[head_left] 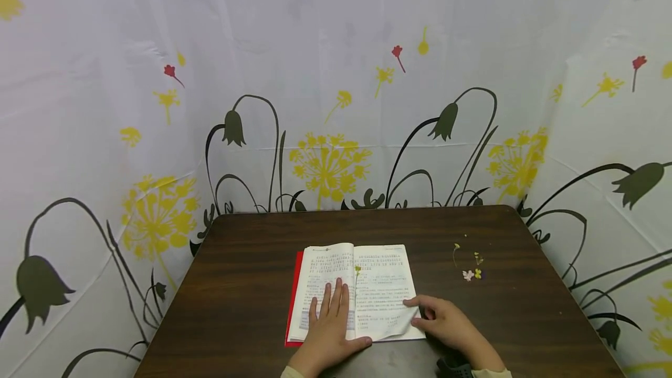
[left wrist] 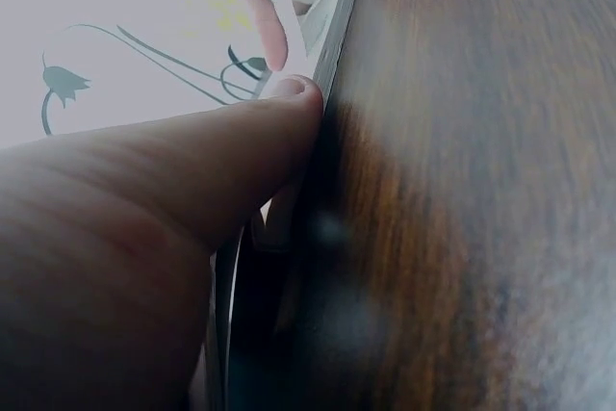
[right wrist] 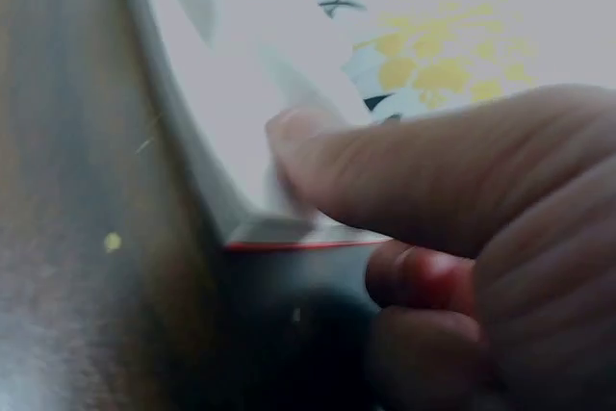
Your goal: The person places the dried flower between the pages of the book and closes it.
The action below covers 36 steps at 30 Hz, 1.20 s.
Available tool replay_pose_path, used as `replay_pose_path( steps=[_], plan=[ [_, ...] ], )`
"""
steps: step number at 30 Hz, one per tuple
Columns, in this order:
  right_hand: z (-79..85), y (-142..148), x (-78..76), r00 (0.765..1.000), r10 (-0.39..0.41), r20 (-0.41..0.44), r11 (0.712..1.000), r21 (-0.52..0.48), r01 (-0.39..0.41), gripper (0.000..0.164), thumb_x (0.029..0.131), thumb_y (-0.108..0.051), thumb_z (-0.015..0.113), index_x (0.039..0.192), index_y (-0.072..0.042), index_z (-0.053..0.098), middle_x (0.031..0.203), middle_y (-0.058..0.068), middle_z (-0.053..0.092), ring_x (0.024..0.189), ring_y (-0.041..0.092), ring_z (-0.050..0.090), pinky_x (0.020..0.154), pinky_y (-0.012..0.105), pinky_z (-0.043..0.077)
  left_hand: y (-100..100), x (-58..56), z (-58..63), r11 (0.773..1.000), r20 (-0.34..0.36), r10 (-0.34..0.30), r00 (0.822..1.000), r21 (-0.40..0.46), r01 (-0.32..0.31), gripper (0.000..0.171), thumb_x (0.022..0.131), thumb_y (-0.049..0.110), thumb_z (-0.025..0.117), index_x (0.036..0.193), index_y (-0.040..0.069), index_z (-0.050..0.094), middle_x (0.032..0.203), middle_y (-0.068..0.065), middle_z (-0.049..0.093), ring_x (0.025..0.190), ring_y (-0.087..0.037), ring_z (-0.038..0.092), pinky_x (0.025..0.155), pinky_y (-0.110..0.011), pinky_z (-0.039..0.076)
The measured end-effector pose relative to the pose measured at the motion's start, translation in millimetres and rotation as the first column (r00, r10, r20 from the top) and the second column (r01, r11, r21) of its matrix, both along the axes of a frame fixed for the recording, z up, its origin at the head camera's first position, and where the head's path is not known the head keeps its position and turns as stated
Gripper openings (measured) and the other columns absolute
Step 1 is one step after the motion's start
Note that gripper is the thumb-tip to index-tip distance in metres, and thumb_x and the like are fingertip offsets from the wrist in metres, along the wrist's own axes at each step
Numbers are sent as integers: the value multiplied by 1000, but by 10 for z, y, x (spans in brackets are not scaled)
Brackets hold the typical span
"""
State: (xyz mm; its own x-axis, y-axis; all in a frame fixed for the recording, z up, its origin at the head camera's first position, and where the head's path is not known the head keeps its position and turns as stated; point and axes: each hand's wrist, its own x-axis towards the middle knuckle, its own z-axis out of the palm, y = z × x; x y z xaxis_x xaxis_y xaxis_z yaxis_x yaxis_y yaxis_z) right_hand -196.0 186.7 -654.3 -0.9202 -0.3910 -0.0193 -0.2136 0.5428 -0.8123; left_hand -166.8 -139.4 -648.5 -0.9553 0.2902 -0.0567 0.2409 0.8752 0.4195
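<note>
An open book (head_left: pixel 380 290) with a red cover lies on the table, its printed pages facing up. My left hand (head_left: pixel 331 328) rests on the left page with straight fingers; its thumb reaches across the lower edge near the gutter. At the lower right corner my right hand (head_left: pixel 446 322) pinches a page (head_left: pixel 404 322) between thumb and forefinger, and that corner is curled up. A small yellow flower with a thin stem (head_left: pixel 358 271) lies along the gutter. In the right wrist view the thumb (right wrist: pixel 318 156) is against the white paper, though the picture is blurred.
Right of the book, several small loose flowers lie on the dark wooden table (head_left: pixel 247 273): a pale pink one (head_left: pixel 468 275), a yellow one (head_left: pixel 478 273) and a stemmed one (head_left: pixel 455 252). A flower-printed curtain (head_left: pixel 336 74) hangs behind the table.
</note>
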Motion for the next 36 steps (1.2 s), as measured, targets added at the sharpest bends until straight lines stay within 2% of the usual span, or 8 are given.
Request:
replay_pose_path(
  steps=[5, 9, 15, 18, 22, 26, 31, 36],
  plan=[
    [-34, -34, 19, 989, -23, -146, 1000, -9, 22, 34, 94, -30, 87, 126, -32, 79, 78, -9, 49, 65, 0, 43, 58, 21, 40, 8, 13, 31, 1000, -15, 0, 1000, 6, 0, 132, 83, 80, 76, 174, 5, 17, 185, -14, 9, 171, -41, 9, 130, -76, 10],
    [-84, -27, 9, 973, -36, -230, 987, -161, -2, 36, 95, -17, 85, 129, -25, 77, 95, 0, 54, 71, 10, 45, 61, 24, 43, 15, 14, 67, 1000, -13, -2, 1000, 8, 2, 133, 82, 79, 76, 175, 5, 16, 185, -14, 9, 172, -40, 9, 130, -75, 11],
    [-140, -167, -60, 945, -57, -323, 928, -366, -70, 32, 99, 0, 75, 130, -11, 72, 102, 12, 58, 77, 15, 51, 63, 26, 47, 23, 3, 81, 1000, -23, -3, 1000, 9, 3, 132, 82, 79, 77, 174, 4, 17, 185, -14, 10, 171, -41, 10, 130, -75, 11],
    [-134, -280, -57, 964, -82, -251, 885, -464, -46, 40, 102, 2, 71, 140, -2, 61, 108, 13, 57, 84, 11, 55, 63, 25, 50, 20, 9, 76, 1000, -18, 1, 1000, 8, -1, 133, 82, 78, 77, 174, 4, 18, 185, -15, 11, 171, -42, 10, 130, -76, 11],
    [-119, -381, -16, 998, -45, -34, 773, -634, 13, 57, 108, 2, 59, 159, 5, 33, 119, 14, 52, 92, 8, 57, 60, 32, 58, 17, 23, 77, 1000, -6, 1, 1000, 13, -1, 133, 82, 79, 77, 174, 4, 17, 185, -16, 11, 171, -42, 10, 130, -76, 11],
    [-98, -456, 27, 981, -7, 192, 717, -683, 139, 58, 116, -12, 50, 166, -5, 22, 124, 11, 48, 96, 11, 61, 65, 39, 64, 13, 18, 59, 1000, -8, -1, 1000, 15, 1, 133, 82, 79, 76, 174, 4, 16, 185, -15, 10, 171, -43, 8, 129, -77, 10],
    [-58, -526, 42, 967, -6, 255, 754, -634, 172, 52, 119, -27, 42, 164, -4, 31, 136, 12, 53, 112, 10, 67, 88, 34, 63, 0, -4, 33, 1000, -4, -1, 1000, 14, 1, 133, 83, 79, 76, 175, 5, 15, 186, -14, 8, 172, -41, 7, 130, -75, 9],
    [-63, -556, 50, 989, 78, 124, 842, -539, 1, 48, 121, -26, 35, 161, 1, 41, 151, 25, 56, 122, 4, 64, 102, 24, 53, -6, -1, 16, 1000, -15, -1, 1000, 12, 1, 133, 82, 81, 75, 175, 6, 15, 186, -13, 8, 172, -40, 8, 130, -75, 11]
  ],
)
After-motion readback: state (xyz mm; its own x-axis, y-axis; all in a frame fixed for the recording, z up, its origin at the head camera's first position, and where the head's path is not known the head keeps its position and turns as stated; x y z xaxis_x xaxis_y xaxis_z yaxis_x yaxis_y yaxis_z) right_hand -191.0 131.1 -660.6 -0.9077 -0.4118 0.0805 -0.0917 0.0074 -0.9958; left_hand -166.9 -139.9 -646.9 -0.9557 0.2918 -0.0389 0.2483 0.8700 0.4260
